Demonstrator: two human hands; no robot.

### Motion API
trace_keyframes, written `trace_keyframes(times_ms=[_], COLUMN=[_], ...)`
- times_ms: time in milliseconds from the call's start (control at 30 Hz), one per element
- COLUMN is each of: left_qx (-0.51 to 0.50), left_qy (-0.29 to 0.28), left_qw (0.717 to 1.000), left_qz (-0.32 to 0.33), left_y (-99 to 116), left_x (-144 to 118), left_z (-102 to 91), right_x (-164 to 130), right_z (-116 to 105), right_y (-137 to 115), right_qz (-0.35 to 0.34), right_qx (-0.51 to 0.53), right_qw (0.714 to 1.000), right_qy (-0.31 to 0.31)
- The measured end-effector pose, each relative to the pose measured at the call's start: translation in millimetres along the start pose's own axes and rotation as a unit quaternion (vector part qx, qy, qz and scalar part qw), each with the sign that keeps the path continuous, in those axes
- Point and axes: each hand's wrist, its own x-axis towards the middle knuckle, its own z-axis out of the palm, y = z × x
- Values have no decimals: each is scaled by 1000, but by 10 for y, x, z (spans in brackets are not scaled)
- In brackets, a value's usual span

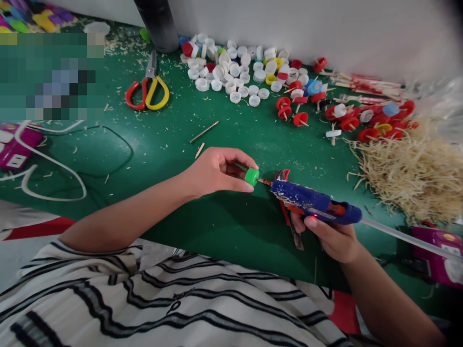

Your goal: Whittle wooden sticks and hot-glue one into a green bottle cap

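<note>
A green bottle cap (252, 177) is pinched between the thumb and fingers of my left hand (220, 171), above the middle of the table. My right hand (334, 236) is wrapped round the grip of a blue hot glue gun (304, 195). The gun's nozzle points left and meets the right side of the cap; whether it touches cannot be made out. A clear glue stick (401, 232) sticks out of the gun's back. Under the gun lies a red-handled tool with a metal blade (297, 238), partly hidden by the gun and my hand.
Many loose bottle caps (231, 70) are heaped at the back. Red caps on sticks (361, 120) and a pile of straw-like shavings (415, 173) sit to the right. Scissors (150, 86), a nail-like rod (204, 131), a white cord (54, 196) and a dark bottle (157, 24) are also here.
</note>
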Motion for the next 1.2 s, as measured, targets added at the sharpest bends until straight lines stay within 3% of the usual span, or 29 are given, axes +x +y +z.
trace_keyframes(times_ms=[1200], left_qx=[8], left_qy=[-7], left_qw=[1000], left_qz=[-5], left_y=[7], left_x=[-8], left_z=[-6], right_x=[-33], right_z=[-25], right_y=[32], right_qz=[11], right_qx=[0], right_qw=[1000], right_qy=[2])
